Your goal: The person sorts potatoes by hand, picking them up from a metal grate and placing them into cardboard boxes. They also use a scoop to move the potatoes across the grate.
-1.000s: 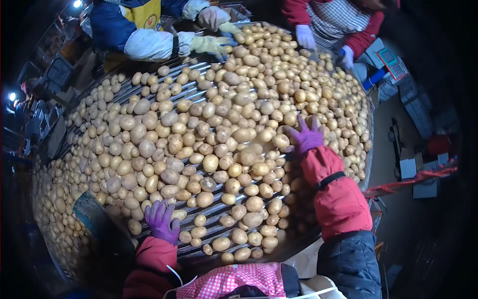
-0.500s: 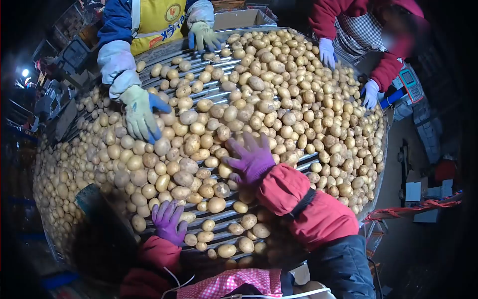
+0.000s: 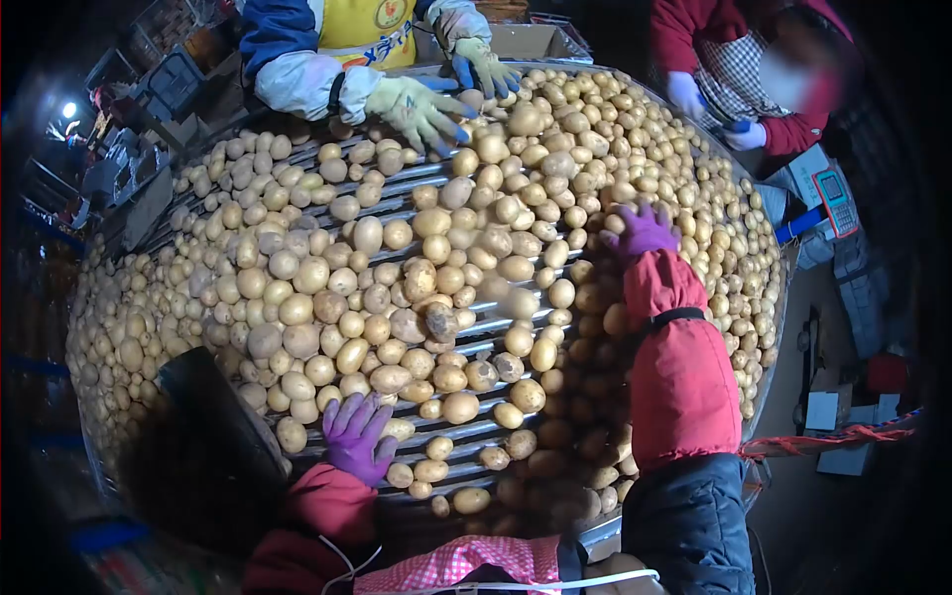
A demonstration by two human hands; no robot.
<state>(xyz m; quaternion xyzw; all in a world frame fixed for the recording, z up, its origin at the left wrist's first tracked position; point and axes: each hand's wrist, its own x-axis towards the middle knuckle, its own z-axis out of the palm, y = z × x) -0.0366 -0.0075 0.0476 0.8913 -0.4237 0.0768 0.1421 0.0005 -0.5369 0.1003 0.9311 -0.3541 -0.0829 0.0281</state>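
Note:
Potatoes (image 3: pixel 297 307) cover a slatted metal sorting table (image 3: pixel 436 501), with dark bars showing between them. My left hand (image 3: pixel 357 436), in a purple glove, lies with fingers spread at the near edge of the pile, touching potatoes and holding none. My right hand (image 3: pixel 645 233), also in a purple glove, reaches far forward over the right part of the heap. Its fingers are apart and rest on potatoes; the palm side is hidden. The right sleeve casts a shadow over the potatoes beside it.
Across the table, a co-worker's gloved hands (image 3: pixel 416 109) are among the potatoes. Another person's hands (image 3: pixel 744 134) are at the far right rim. A scale display (image 3: pixel 835 198) stands right of the table, and a cardboard box (image 3: pixel 535 42) behind it. A dark panel (image 3: pixel 213 407) rises near left.
My right hand has moved forward and right across the potatoes. My left hand stays nearly in place. The co-worker's left-side hand has shifted right, and the other person's hands have drawn back.

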